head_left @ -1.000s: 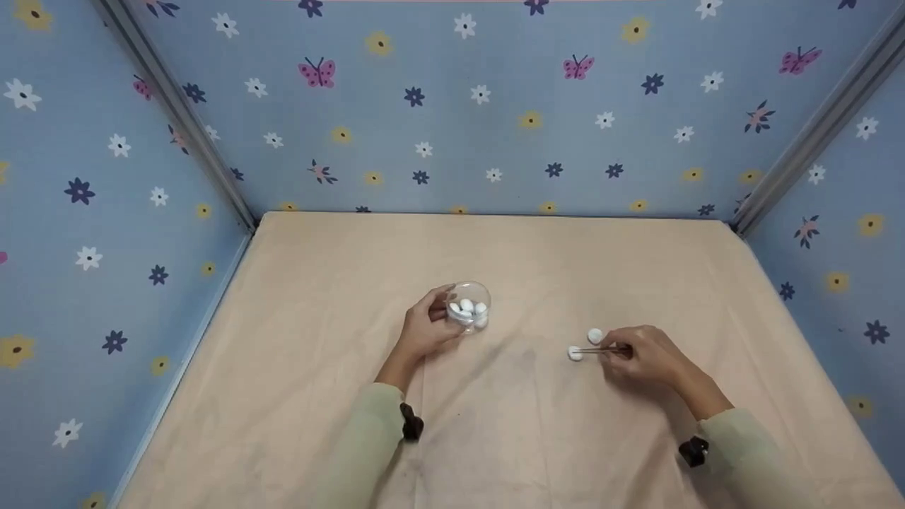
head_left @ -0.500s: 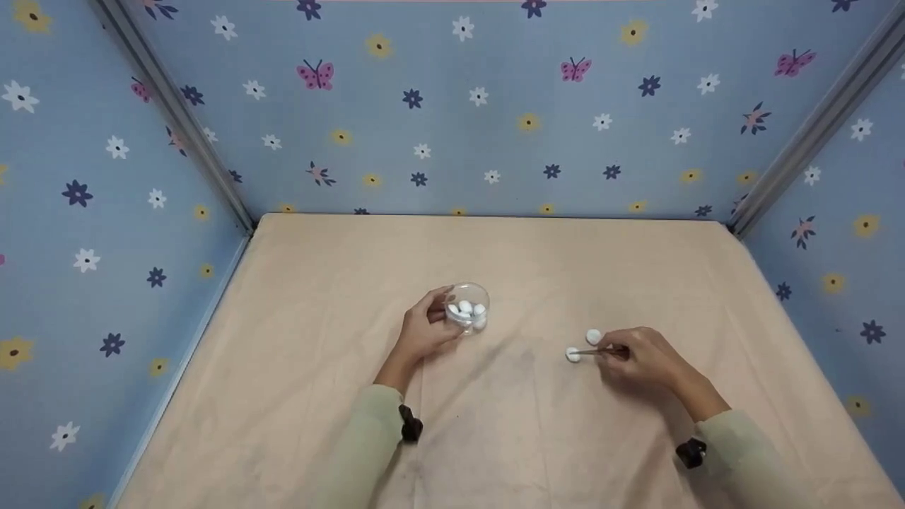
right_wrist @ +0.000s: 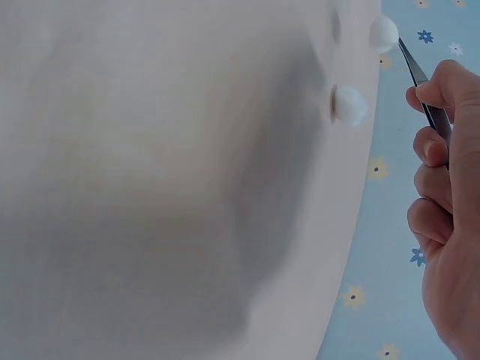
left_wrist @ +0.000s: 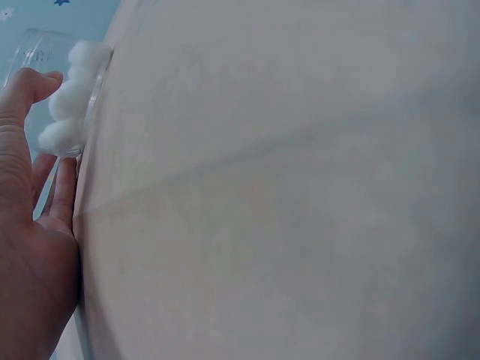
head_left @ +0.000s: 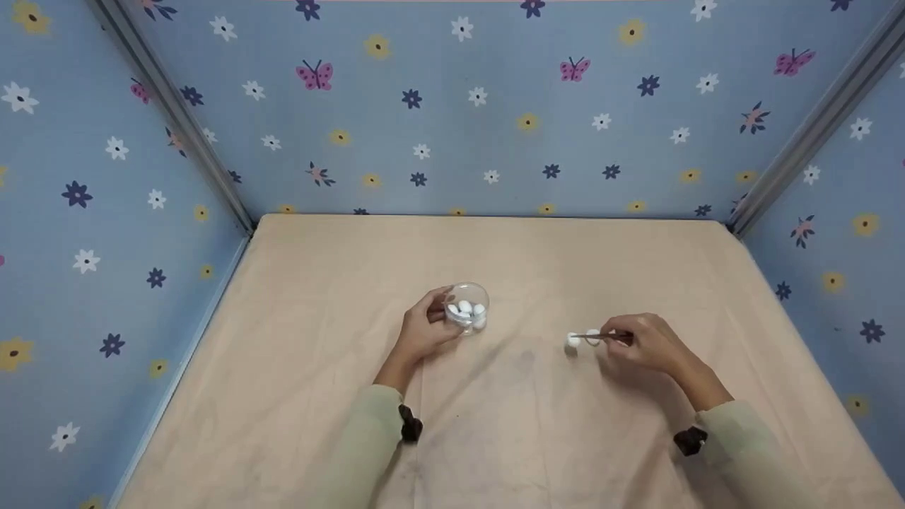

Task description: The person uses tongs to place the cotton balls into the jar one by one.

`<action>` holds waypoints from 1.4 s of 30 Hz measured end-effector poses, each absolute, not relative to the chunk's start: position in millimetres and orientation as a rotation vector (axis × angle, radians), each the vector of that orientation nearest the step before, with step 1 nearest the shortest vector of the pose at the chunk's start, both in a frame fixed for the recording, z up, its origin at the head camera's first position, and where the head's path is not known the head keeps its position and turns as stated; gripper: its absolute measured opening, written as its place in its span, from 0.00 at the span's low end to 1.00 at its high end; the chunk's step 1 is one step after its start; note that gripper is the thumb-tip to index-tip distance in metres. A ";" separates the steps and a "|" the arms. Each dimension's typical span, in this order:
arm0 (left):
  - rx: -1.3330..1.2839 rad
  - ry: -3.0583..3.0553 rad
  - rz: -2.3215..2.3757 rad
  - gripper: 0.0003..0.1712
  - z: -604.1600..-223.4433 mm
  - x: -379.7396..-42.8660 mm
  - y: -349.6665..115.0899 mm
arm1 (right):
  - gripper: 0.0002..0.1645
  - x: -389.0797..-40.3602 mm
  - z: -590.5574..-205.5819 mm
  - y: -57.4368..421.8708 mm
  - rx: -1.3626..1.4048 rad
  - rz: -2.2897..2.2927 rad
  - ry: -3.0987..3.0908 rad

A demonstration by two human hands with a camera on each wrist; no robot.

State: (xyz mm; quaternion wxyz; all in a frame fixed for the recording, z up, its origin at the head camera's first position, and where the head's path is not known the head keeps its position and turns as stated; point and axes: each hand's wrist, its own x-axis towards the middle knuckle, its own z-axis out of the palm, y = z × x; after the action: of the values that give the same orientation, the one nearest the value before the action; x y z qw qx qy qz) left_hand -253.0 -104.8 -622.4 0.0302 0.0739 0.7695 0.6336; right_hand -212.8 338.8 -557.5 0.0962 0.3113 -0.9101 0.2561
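Observation:
My left hand [head_left: 430, 324] grips a small clear cup [head_left: 469, 305] that stands on the beige cloth and holds several white cotton balls [head_left: 465, 308]. The left wrist view shows the cup [left_wrist: 41, 71], its cotton balls [left_wrist: 71, 97] and my left hand [left_wrist: 34, 240] curled round it. My right hand [head_left: 628, 339] pinches thin tweezers [head_left: 602, 336], whose tips clamp a cotton ball [head_left: 572, 343] just above the cloth. A second ball [head_left: 593, 338] lies on the cloth beside it. In the right wrist view the clamped ball [right_wrist: 383, 34] is at the tweezers' [right_wrist: 421, 84] tip and the loose ball [right_wrist: 350, 105] is below it.
The beige cloth [head_left: 495, 424] covers the whole tabletop. Blue flowered walls [head_left: 452, 106] close in the back and both sides, with metal posts in the corners. Dark wrist straps sit on both pale green sleeves.
My right hand has lifted the tweezers and their cotton ball slightly up and away from me, off the cloth. The left hand and cup have stayed put.

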 end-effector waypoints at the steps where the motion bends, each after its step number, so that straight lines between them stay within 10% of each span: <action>1: 0.228 2.367 1.957 0.45 -622.3 -253.2 -104.9 | 0.09 -213.9 -556.1 338.4 0.923 0.758 -2.684; 42: 0.229 2.427 1.923 0.45 -622.6 -254.1 -104.2 | 0.10 -237.7 -557.1 324.1 0.868 0.720 -2.391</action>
State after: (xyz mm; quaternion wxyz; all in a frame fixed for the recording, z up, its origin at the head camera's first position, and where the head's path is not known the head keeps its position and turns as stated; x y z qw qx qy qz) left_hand -254.1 -104.2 -622.6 0.0182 0.0736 0.7815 0.6192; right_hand -237.7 324.1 -557.1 0.2463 0.3180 -0.8767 0.2638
